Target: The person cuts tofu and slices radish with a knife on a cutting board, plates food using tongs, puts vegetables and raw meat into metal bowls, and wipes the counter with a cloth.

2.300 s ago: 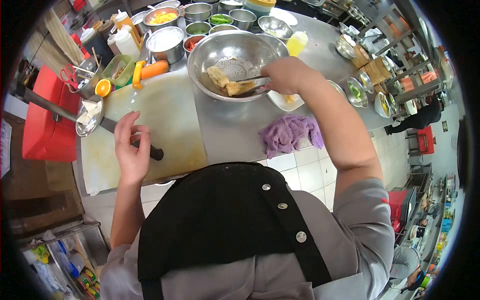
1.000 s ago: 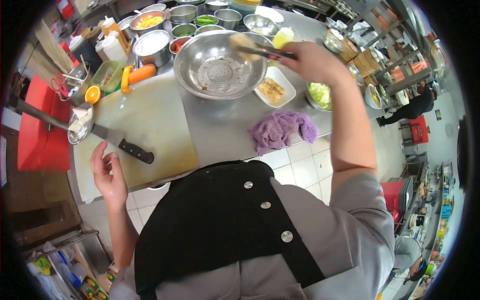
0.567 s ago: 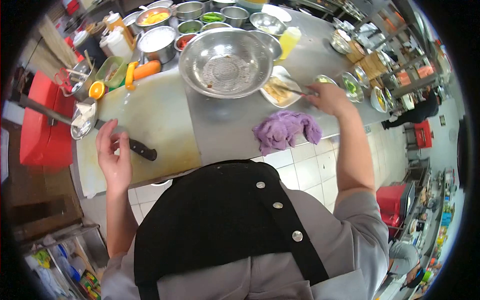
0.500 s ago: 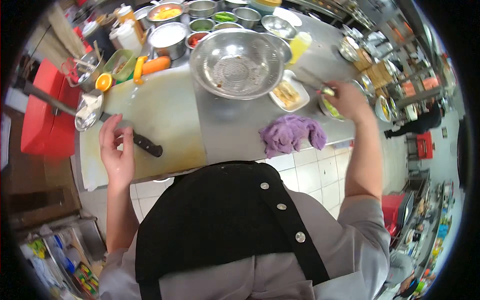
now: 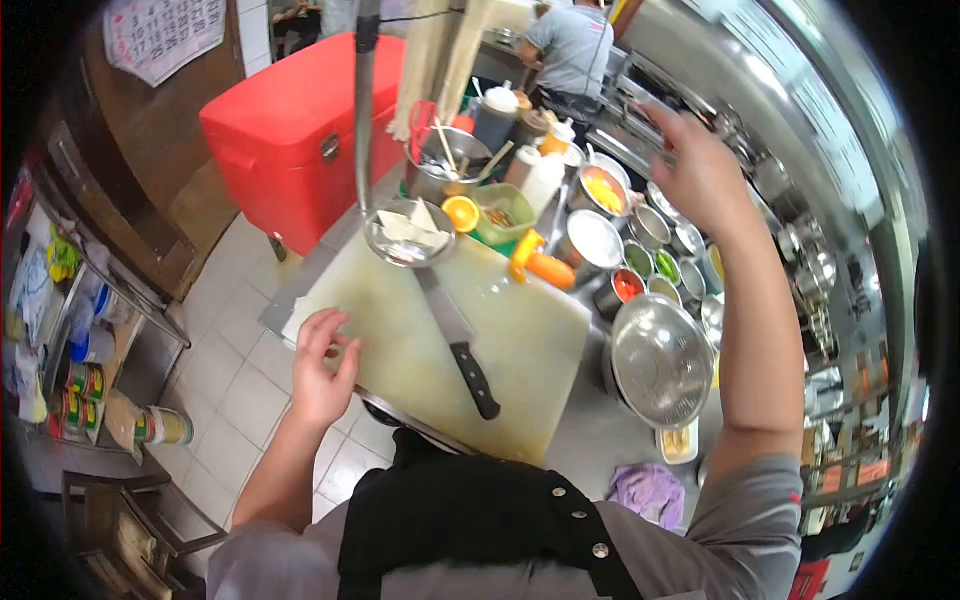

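Note:
My left hand (image 5: 325, 368) hovers by the left edge of the cutting board (image 5: 520, 350), fingers loosely bent and apart, holding nothing. My right hand (image 5: 700, 175) is raised at the upper right, beyond the row of metal containers. Its fingers are stretched forward, and I see nothing in them. On the board lies a knife (image 5: 470, 378) with a black handle, its blade pointing to a metal ladle bowl (image 5: 408, 255) with white wedge-shaped pieces (image 5: 412, 228). Beside that are a cut orange (image 5: 460, 213), a green container (image 5: 503, 212), a yellow curved object (image 5: 524, 256) and a carrot (image 5: 550, 270).
A steel colander (image 5: 660, 360) stands right of the board, near a white dish (image 5: 679, 442) and a purple cloth (image 5: 648, 495). Squeeze bottles (image 5: 543, 182) and pots fill the back. A red cooler (image 5: 300, 130) stands at left; another person (image 5: 575, 50) is behind.
The view has swung left. My right hand has left the small bowl beyond the purple cloth and risen over the back of the counter. My left hand stays near the board.

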The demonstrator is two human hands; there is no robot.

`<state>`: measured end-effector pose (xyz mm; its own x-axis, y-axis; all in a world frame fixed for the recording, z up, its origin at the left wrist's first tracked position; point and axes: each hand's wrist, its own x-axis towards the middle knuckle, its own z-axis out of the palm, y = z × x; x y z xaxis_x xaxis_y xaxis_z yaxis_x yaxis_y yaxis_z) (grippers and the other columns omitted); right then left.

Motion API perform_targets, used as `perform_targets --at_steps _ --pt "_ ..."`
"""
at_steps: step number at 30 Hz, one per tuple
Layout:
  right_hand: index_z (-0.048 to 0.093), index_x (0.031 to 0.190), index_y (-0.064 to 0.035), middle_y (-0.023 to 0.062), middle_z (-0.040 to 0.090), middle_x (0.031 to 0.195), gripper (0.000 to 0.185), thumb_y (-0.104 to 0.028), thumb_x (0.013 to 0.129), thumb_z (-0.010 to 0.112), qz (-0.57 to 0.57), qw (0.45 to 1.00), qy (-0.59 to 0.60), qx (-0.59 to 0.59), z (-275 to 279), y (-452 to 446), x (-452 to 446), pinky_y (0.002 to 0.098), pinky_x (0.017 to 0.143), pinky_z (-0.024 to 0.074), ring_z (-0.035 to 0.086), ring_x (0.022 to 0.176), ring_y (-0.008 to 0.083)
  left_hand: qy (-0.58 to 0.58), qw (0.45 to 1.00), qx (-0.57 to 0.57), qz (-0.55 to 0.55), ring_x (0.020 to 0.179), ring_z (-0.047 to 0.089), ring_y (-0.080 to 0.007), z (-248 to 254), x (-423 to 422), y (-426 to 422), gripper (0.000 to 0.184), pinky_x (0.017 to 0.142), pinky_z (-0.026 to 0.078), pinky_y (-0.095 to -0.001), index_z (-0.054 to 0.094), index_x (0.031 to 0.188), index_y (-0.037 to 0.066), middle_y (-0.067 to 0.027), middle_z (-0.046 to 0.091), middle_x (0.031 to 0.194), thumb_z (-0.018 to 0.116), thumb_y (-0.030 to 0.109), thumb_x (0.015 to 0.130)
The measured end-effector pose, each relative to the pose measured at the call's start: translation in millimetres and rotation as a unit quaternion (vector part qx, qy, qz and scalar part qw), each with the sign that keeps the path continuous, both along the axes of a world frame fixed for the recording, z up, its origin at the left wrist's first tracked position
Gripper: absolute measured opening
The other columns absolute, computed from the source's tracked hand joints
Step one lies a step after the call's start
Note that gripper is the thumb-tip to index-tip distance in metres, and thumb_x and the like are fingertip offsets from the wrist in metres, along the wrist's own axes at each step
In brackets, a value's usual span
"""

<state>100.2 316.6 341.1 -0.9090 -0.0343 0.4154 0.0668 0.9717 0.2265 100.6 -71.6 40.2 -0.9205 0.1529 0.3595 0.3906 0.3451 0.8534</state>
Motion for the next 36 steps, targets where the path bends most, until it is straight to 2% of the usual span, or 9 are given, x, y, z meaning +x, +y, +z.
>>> perform_targets --at_steps 6,8,13,17,20,23,29,32,36 --pt "0.063 0.125 -0.0127 0.0162 0.067 0.116 0.04 -0.022 0.086 0.06 0.05 0.985 0.059 0.153 26.0 -65.4 -191.0 0.0437 0.089 0.0524 0.065 0.103 0.0351 -0.081 0.989 -0.021 0.124 0.086 0.064 -0.0152 -25.4 5.3 -80.3 0.036 0.076 0.051 -0.0303 0.06 0.123 0.007 -0.013 0.052 0.132 0.066 0.004 0.087" --pt "0.055 0.132 -0.0122 0.0202 0.062 0.124 0.06 -0.027 0.078 0.076 0.0 0.989 0.01 0.148 56.4 -119.7 -202.3 0.0453 0.092 0.0513 0.064 0.106 0.0397 -0.086 0.986 -0.019 0.143 0.085 0.064 -0.0152 -29.5 7.6 -90.4 0.035 0.075 0.051 -0.0299 0.06 0.123 0.007 -0.0128 0.052 0.132 0.065 0.004 0.088" --pt "0.068 0.109 -0.0048 0.0215 0.068 0.096 0.025 -0.014 0.086 0.062 0.31 0.914 0.26 0.031 73.6 -137.0 -182.2 0.0432 0.079 0.053 0.066 0.087 0.0351 -0.077 0.986 -0.011 0.144 0.088 0.062 -0.0145 -34.6 -2.0 -92.7 0.034 0.072 0.052 -0.027 0.058 0.126 0.006 -0.0107 0.055 0.129 0.062 0.004 0.092" --pt "0.069 0.103 -0.0026 0.0191 0.067 0.078 0.022 -0.015 0.089 0.059 0.144 0.984 0.016 -0.1 52.0 -114.8 -53.0 0.0398 0.069 0.0523 0.065 0.07 0.0283 -0.024 0.997 -0.036 0.06 0.092 0.061 -0.0146 -41.8 -26.6 -83.3 0.035 0.078 0.051 -0.0277 0.055 0.131 0.006 -0.0094 0.058 0.128 0.059 0.005 0.096" --pt "0.066 0.113 -0.0068 0.017 0.068 0.098 0.028 -0.018 0.088 0.059 -0.024 0.987 -0.147 -0.054 2.4 10.2 0.8 0.0414 0.08 0.0525 0.065 0.09 0.0316 -0.002 0.999 0.005 0.032 0.094 0.061 -0.0146 -40.8 -40.1 -69.3 0.034 0.077 0.052 -0.0285 0.055 0.131 0.001 -0.0118 0.053 0.132 0.057 0.007 0.098" --pt "0.07 0.113 -0.0088 0.0152 0.071 0.106 0.037 -0.035 0.088 0.062 -0.262 0.933 -0.223 0.103 -65.6 136.7 96.3 0.0443 0.086 0.0539 0.067 0.103 0.0323 0.018 1.0 0.003 -0.001 0.095 0.06 -0.0142 -26.6 -39.6 -50.2 0.035 0.08 0.052 -0.0288 0.053 0.133 0.001 -0.0113 0.051 0.134 0.056 0.008 0.098" --pt "0.064 0.116 0.0008 0.0199 0.07 0.105 0.059 -0.047 0.083 0.069 -0.48 0.812 -0.31 -0.121 -190.9 200.4 238.3 0.0427 0.08 0.0554 0.07 0.092 0.033 -0.013 0.995 0.003 -0.104 0.094 0.06 -0.0152 -4.3 -20.4 16.3 0.036 0.082 0.052 -0.0286 0.055 0.132 0.006 -0.0118 0.048 0.135 0.057 0.004 0.096" --pt "0.063 0.111 0.0019 0.0195 0.07 0.094 0.047 -0.038 0.085 0.065 -0.499 0.775 -0.185 -0.342 -222.1 199.0 266.6 0.0393 0.069 0.0566 0.069 0.075 0.0273 0.009 0.988 0.015 -0.15 0.093 0.06 -0.0138 13.0 -8.3 53.3 0.035 0.079 0.052 -0.0273 0.056 0.131 0.006 -0.0112 0.049 0.134 0.059 0.004 0.096" --pt "0.061 0.1 -0.0004 0.0155 0.067 0.082 0.024 -0.022 0.09 0.059 -0.328 0.833 0.103 -0.434 -204.6 188.0 282.1 0.0365 0.063 0.053 0.063 0.067 0.0192 0.036 0.982 0.019 -0.183 0.089 0.061 -0.0119 23.5 4.7 77.0 0.035 0.077 0.05 -0.0255 0.057 0.13 0.007 -0.0104 0.051 0.133 0.061 0.005 0.095"
